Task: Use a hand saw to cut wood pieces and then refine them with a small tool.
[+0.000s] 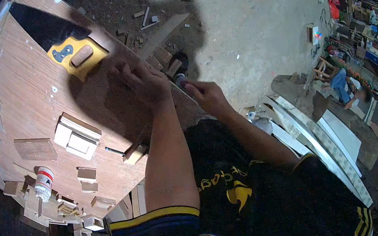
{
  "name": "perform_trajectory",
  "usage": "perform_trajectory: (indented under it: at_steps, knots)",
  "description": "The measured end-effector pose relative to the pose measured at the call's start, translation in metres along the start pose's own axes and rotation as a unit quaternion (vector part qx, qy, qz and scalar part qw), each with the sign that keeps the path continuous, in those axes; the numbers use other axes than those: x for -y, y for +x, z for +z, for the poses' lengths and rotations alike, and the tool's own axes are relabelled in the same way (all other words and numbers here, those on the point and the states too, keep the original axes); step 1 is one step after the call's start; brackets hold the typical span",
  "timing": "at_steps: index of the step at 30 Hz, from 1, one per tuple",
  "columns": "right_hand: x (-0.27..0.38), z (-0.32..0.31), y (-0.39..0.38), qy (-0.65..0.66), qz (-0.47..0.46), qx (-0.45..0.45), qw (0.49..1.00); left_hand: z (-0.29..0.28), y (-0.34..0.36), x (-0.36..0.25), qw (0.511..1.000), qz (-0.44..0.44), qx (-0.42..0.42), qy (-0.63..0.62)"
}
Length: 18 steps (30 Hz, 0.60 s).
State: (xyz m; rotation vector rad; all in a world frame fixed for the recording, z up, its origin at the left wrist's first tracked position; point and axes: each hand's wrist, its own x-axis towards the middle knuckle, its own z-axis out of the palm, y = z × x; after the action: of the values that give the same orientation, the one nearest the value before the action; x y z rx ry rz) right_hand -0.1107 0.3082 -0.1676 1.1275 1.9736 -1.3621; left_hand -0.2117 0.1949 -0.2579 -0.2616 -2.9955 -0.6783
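Observation:
My left hand point(148, 84) is over the shaded part of the wooden tabletop point(30, 113), close to its edge. Its fingers look loosely bent and a little apart, with no object visible in them. To the right, just past that edge, my right hand point(209, 97) is closed, thumb toward the table. A small purplish spot shows at its fingertips; what it grips is too small to make out. Beyond my left hand lies a hand saw point(78, 56) with a yellow handle and dark blade, flat on the tabletop.
A small wooden frame with white panels point(77, 136), a dark pen point(115, 151) and a white bottle with a red band point(44, 183) are on the tabletop. Wood offcuts point(149, 20) litter the floor beyond. Long white boards point(300, 135) lie at right, near a person sitting low point(347, 88).

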Motion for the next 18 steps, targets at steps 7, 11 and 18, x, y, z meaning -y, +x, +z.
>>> perform_trajectory:
  at_steps: [7, 11, 18]
  knots:
    - [-0.008, -0.002, -0.017, 0.027, -0.021, 0.006, 0.999, -0.017, 0.012, -0.008, 0.999, 0.036, -0.021, 0.016]
    - [-0.013, 0.001, -0.019, -0.009, -0.017, 0.004, 1.000, 0.009, -0.005, 0.010, 0.999, -0.003, -0.020, -0.046]
    - [0.003, -0.006, -0.001, -0.021, 0.004, 0.026, 0.999, 0.005, 0.007, -0.004, 0.999, 0.003, -0.016, -0.049]
